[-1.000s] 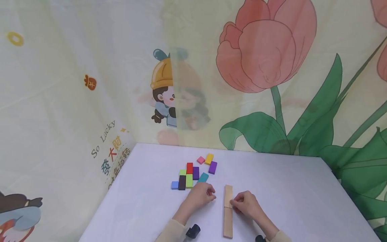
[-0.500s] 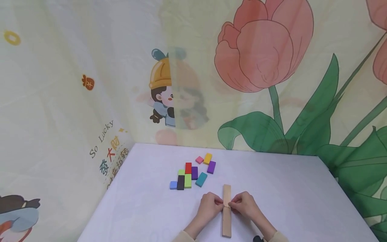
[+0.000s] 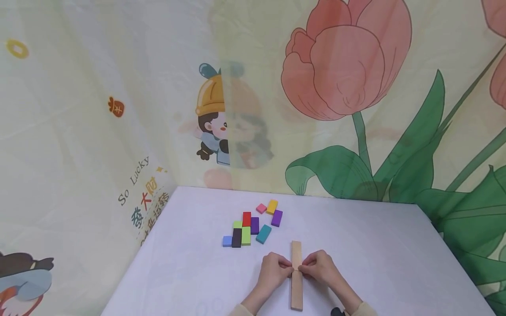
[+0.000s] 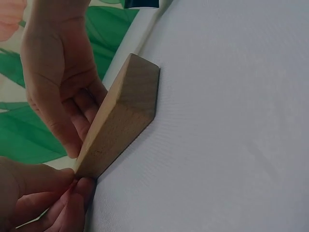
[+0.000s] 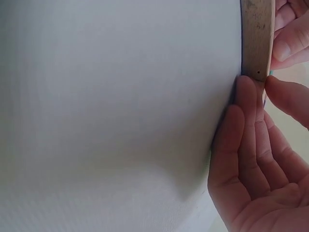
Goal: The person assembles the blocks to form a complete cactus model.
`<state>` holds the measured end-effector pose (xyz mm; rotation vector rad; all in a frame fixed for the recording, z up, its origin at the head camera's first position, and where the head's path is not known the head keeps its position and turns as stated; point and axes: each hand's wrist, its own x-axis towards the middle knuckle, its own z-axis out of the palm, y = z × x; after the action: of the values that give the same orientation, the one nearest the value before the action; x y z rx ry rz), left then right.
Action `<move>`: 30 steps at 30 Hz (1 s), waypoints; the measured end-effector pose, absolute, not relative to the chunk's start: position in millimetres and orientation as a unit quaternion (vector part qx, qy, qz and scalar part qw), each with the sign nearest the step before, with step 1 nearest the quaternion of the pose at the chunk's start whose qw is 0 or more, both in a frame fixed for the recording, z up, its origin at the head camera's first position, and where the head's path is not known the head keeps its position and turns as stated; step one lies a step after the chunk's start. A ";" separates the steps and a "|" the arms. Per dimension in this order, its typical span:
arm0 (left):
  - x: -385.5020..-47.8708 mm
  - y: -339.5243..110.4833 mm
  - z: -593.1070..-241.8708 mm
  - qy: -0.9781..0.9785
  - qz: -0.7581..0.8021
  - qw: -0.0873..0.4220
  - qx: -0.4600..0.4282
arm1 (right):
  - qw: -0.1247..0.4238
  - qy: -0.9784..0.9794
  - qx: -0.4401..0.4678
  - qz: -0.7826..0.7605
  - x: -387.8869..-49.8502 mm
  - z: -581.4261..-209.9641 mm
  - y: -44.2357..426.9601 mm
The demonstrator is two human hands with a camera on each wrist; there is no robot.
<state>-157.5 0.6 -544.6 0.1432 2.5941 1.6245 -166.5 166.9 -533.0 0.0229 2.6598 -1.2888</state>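
Two plain wooden blocks lie end to end in a line on the white table: a far wooden block [image 3: 296, 253] and a near wooden block [image 3: 296, 292]. My left hand [image 3: 272, 271] pinches at the joint from the left with thumb and fingertips. From the right, my right hand [image 3: 321, 267] does the same, its thumb and fingers close to the left ones. In the left wrist view the near wooden block [image 4: 118, 121] runs up to the left fingers [image 4: 79, 193]. The right fingers [image 5: 244, 96] lie along the side at a block's end in the right wrist view. Fingertips partly hide the joint.
Beyond the hands, coloured blocks lie on the table [image 3: 189, 263], among them a teal block [image 3: 263, 234], a black block [image 3: 236, 238], a red block [image 3: 247, 219] and a yellow block [image 3: 272, 206]. A printed curtain [image 3: 253, 35] hangs behind the table.
My left hand has come from beside the teal block, rightward and nearer, to the joint of the wooden blocks. My right hand has stayed there. The last half second shows hardly any movement.
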 end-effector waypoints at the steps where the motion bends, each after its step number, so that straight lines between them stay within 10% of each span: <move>1: -157.6 0.3 -544.8 0.843 0.534 0.038 0.049 | 0.094 0.897 0.007 -0.433 -166.5 -532.6 166.9; 30: -155.5 2.4 -548.3 0.830 0.555 0.038 0.031 | 0.099 0.892 0.041 -0.439 -163.3 -531.9 165.6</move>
<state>-155.5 2.4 -548.3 0.0942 2.5475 1.7042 -163.3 165.6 -531.9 0.1201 2.6390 -1.2988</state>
